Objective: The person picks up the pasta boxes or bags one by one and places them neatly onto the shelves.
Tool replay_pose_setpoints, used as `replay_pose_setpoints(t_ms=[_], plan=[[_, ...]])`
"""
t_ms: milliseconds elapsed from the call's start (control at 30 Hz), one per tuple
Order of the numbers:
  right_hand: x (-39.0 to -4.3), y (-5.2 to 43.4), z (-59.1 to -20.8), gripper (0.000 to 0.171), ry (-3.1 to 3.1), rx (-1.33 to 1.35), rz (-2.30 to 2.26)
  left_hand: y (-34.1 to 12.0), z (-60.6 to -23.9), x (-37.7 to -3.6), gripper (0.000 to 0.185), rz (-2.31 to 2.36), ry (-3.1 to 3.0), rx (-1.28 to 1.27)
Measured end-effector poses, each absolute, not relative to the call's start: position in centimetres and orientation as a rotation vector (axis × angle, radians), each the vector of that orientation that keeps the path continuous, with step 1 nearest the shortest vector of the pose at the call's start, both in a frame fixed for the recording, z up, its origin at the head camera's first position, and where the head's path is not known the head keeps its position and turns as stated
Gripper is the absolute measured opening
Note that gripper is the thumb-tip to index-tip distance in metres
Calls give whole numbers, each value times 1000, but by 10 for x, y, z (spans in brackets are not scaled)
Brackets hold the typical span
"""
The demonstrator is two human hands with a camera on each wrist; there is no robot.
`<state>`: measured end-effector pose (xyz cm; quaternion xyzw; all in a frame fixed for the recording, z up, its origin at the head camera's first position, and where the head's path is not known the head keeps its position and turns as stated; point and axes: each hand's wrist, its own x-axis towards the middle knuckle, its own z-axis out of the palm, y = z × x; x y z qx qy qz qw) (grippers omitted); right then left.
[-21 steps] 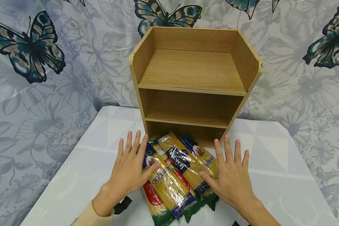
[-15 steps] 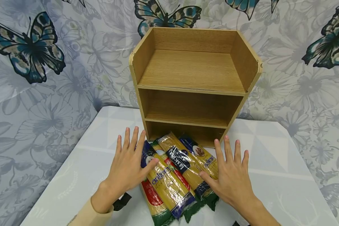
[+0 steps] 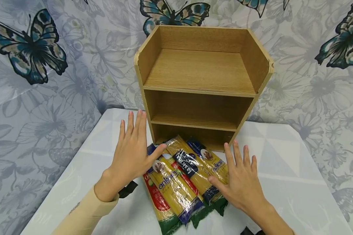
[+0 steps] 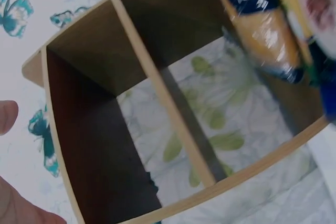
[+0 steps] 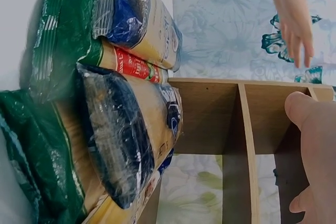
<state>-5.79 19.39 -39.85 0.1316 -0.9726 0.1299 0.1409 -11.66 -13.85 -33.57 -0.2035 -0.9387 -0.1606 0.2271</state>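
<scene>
Several long spaghetti packets [image 3: 183, 178] lie in a heap on the white table [image 3: 282, 173], their far ends against the bottom opening of a wooden shelf unit [image 3: 201, 85]. My left hand [image 3: 132, 151] hovers flat with straight fingers beside the heap's left edge, raised near the shelf's left wall, thumb over a blue-topped packet [image 3: 167, 182]. On the right side of the heap my right hand [image 3: 241, 181] lies flat, fingers spread, thumb touching a packet [image 3: 207, 161]. The right wrist view shows the stacked packets [image 5: 121, 103] close up and the shelf [image 5: 236, 124] behind.
The shelf unit has three bare wooden levels and stands against a butterfly-patterned backdrop [image 3: 47, 75]. A small black object [image 3: 127, 189] lies on the table under my left wrist. The left wrist view looks into the shelf's compartments [image 4: 157, 103].
My left hand has lifted and moved forward toward the shelf's left side. The right hand has slid slightly down. The packets have not moved.
</scene>
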Motion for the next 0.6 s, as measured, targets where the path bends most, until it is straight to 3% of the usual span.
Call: replay_pose_setpoints(t_ms=[600], plan=[[-63, 210, -412, 111, -2812, 284, 506, -145, -300, -163, 99, -610, -2519, -333]])
